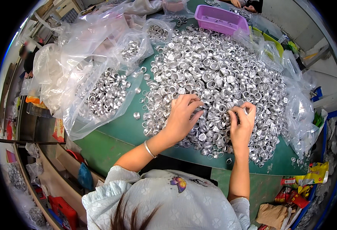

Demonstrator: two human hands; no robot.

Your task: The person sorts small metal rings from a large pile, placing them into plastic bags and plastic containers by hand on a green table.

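Observation:
A large heap of silver-coloured metal rings (222,69) is spread over the green table in front of me. My left hand (182,117) rests on the heap's near left part, its fingers bent among the rings and the thumb apart from them. No ring shows in its grasp, though the fingertips are partly hidden. To the right, my right hand (243,124) is over the heap with thumb and index finger closed together at a ring; the fingers cover most of it.
Clear plastic bags of rings (107,92) lie left of the heap. A purple basket (221,20) stands at the far edge, beside a yellow-green one (270,38). More clear bags (300,111) lie right. Another person's hands (241,4) show at the far end.

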